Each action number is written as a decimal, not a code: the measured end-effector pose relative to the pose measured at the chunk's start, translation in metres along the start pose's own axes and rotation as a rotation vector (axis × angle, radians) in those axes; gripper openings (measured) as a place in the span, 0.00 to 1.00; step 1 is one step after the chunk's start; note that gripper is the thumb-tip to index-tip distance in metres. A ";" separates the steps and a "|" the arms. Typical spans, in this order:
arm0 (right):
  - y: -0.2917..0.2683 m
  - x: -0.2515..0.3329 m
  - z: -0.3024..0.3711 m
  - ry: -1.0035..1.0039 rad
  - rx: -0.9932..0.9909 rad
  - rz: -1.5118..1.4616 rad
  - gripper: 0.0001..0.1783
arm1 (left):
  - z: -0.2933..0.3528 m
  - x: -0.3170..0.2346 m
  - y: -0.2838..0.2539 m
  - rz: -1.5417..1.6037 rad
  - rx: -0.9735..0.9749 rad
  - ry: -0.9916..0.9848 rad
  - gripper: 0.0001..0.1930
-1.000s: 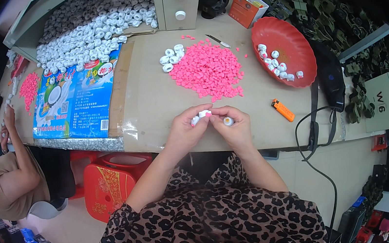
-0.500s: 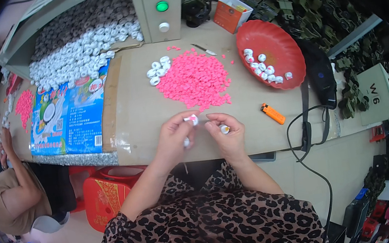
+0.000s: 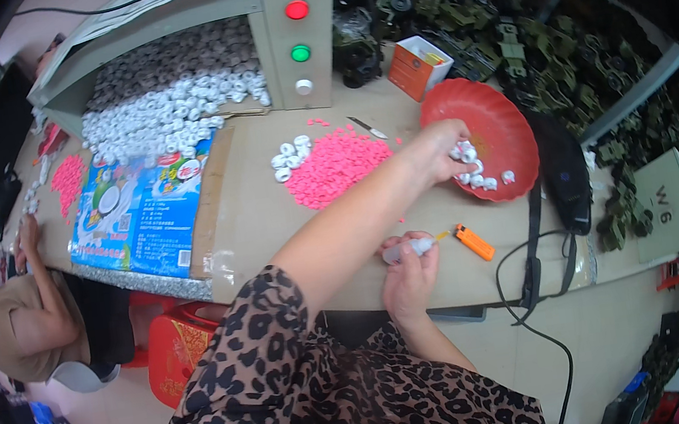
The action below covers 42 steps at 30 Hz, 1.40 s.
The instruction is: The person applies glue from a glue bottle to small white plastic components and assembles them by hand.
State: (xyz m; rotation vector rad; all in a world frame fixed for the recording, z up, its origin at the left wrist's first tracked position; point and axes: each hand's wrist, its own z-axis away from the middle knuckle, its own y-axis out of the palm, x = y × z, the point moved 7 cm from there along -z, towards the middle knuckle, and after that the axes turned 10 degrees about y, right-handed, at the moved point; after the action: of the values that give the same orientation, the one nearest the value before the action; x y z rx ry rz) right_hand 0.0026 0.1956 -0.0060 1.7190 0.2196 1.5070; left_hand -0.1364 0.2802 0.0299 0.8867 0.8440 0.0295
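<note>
My left arm reaches across the table, and my left hand (image 3: 443, 151) is inside the rim of the red scalloped bowl (image 3: 506, 108). Its fingers are bent together at a small white ring-shaped piece (image 3: 466, 150), among several similar pieces lying in the bowl. In my right hand (image 3: 411, 284) I grip a small translucent squeeze bottle (image 3: 410, 250) with a thin yellow tip, tilted toward the right. Beneath and beyond my left forearm lies a heap of small pink pieces (image 3: 333, 165), partly hidden by the arm. A few white rings (image 3: 289, 157) sit at the heap's left edge.
An orange lighter (image 3: 474, 242) lies right of the bottle. A small knife (image 3: 367, 128) rests beyond the pink heap. A grey housing with coloured buttons (image 3: 301, 50) stands behind, with many white rings (image 3: 164, 115) beside it. Black straps (image 3: 537, 246) hang at right; a person (image 3: 23, 314) sits at left.
My left hand has gone from in front of the pink heap to the red bowl, carrying a white piece. My right hand has moved slightly nearer to me, and its bottle now shows clearly.
</note>
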 end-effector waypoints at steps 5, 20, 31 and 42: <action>-0.002 -0.001 -0.002 -0.002 -0.028 -0.035 0.11 | 0.017 -0.013 -0.011 -0.152 0.002 0.096 0.12; 0.017 0.001 -0.002 0.026 0.008 0.216 0.19 | 0.162 -0.111 -0.192 -1.708 -0.712 0.601 0.16; 0.009 0.000 -0.004 -0.035 -0.043 0.253 0.14 | 0.145 -0.116 -0.189 -1.785 -0.749 0.538 0.18; -0.008 0.007 -0.021 0.159 0.052 -0.108 0.13 | 0.192 -0.034 -0.187 -0.322 -0.266 0.485 0.11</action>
State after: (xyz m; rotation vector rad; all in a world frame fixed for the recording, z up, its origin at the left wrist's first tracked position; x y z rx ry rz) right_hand -0.0112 0.2142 -0.0069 1.6013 0.4308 1.5712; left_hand -0.0903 0.0172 -0.0131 0.4868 1.3935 0.0757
